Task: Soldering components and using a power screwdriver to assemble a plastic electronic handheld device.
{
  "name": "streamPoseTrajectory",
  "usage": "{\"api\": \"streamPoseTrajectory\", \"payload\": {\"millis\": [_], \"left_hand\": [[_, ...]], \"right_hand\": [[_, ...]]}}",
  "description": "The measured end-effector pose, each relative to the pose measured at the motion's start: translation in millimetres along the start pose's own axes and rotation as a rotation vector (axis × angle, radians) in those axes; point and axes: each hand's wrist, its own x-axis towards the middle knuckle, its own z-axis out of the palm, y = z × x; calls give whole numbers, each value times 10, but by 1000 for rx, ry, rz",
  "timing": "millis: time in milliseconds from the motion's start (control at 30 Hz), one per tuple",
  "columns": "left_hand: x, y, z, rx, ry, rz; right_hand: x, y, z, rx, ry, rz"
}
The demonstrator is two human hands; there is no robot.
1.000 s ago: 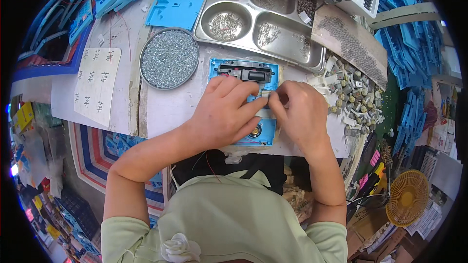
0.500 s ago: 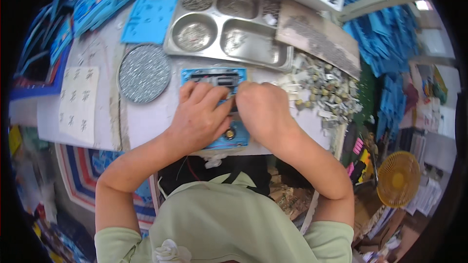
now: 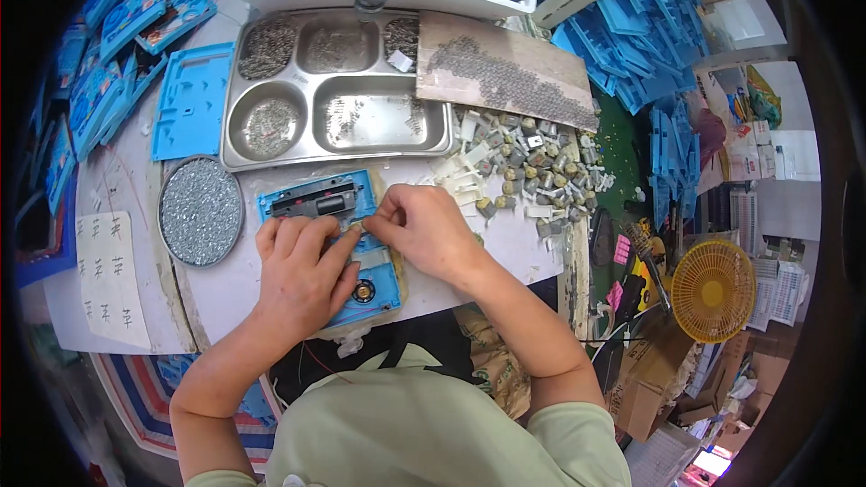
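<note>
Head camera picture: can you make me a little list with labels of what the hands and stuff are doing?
left hand: lies flat on the blue plastic panel, fingers bent over it
right hand: fingertips pinch at the panel's middle, touching the left hand
panel: flat on the white table, black part at its far end
round tin of small silvery bits: left of the panel
steel compartment tray: beyond the panel, holds small metal parts
heap of small grey and white parts: right of the hands
yellow fan: far right, lower down
</note>
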Motion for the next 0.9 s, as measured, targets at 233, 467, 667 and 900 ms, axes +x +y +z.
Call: {"api": "streamPoseTrajectory", "payload": {"millis": [233, 467, 667, 900], "left_hand": [[8, -39, -69, -56, -37, -70], [263, -370, -27, -171, -7, 78], [284, -393, -32, -208, 48, 57], [423, -330, -59, -84, 0, 68]], "right_hand": [[226, 99, -786, 100, 73, 105], [975, 2493, -3444, -1052, 623, 168], [968, 2935, -3944, -846, 946, 66], [168, 3033, -3913, -20, 973, 29]]}}
